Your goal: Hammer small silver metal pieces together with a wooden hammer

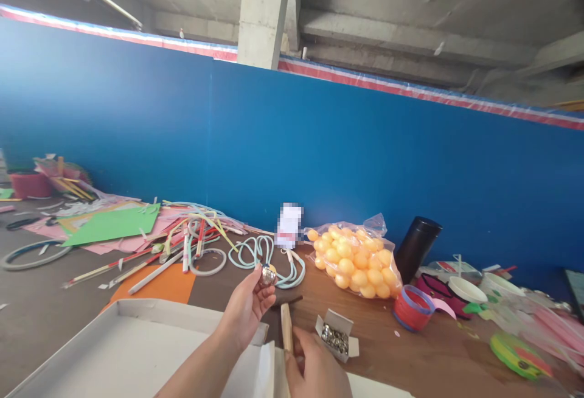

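Note:
My left hand (246,310) is raised over the table, fingers pinched on a small shiny metal piece (267,275). My right hand (314,367) is closed round a thin wooden stick (286,325) that stands up from the fist, close to my left hand. A small open cardboard box of metal pieces (335,337) lies just right of the stick. A shallow white cardboard tray (123,325) lies below both hands.
A plastic bag of orange balls (356,261), a black cylinder (416,246), a red tape roll (413,308), looped light-blue cords (269,258), sticks, a green sheet (114,224) and pink paper cover the wooden table. A blue wall runs behind.

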Demonstrator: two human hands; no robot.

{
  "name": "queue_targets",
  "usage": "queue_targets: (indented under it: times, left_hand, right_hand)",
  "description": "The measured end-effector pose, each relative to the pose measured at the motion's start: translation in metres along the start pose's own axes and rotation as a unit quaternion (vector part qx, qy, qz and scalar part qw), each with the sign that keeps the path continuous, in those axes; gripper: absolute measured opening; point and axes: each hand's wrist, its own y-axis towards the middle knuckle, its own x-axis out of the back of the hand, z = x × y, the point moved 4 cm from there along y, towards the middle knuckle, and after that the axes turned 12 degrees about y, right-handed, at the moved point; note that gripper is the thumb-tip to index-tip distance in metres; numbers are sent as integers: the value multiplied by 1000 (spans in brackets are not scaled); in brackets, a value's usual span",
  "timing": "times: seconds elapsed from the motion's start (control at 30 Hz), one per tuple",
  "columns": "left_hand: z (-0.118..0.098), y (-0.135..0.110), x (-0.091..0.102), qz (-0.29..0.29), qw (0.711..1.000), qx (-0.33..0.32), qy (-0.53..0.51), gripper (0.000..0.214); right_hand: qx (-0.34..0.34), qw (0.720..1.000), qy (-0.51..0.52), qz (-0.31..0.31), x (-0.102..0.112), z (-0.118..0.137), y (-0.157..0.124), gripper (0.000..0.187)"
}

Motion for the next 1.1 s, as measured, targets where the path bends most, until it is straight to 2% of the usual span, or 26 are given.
queue_targets:
  times: [0.13,0.47,0.57,0.67,0.77,0.83,0.93,1.1]
  left_hand:
    - [0,0,0,-2,1000,2,2,20]
    - [2,0,-2,12,1000,1,22,21]
    - [3,2,-3,22,999,-8,35,23]
    - [5,3,-3,24,998,-11,50,24]
    - [6,3,-3,20,998,-8,59,25]
    - [6,3,-4,23,998,-9,64,24]
    - [5,1,-4,29,997,-14,65,25]
    - [6,1,-4,38,997,-17,65,26]
  right_hand:
    - [3,1000,-10,-3,3,1,0,22]
    - [3,1000,-8,2,2,1,2,28]
    - [-1,999,13,-35,17,1,3,28]
    - [-22,997,-19,-78,44,0,5,23]
    - [-20,993,-89,-80,68,-3,12,25]
    - [-14,988,-138,-66,76,-9,20,26]
    - [3,984,-172,-48,76,-20,32,26]
    - [6,986,-158,-53,65,-30,38,24]
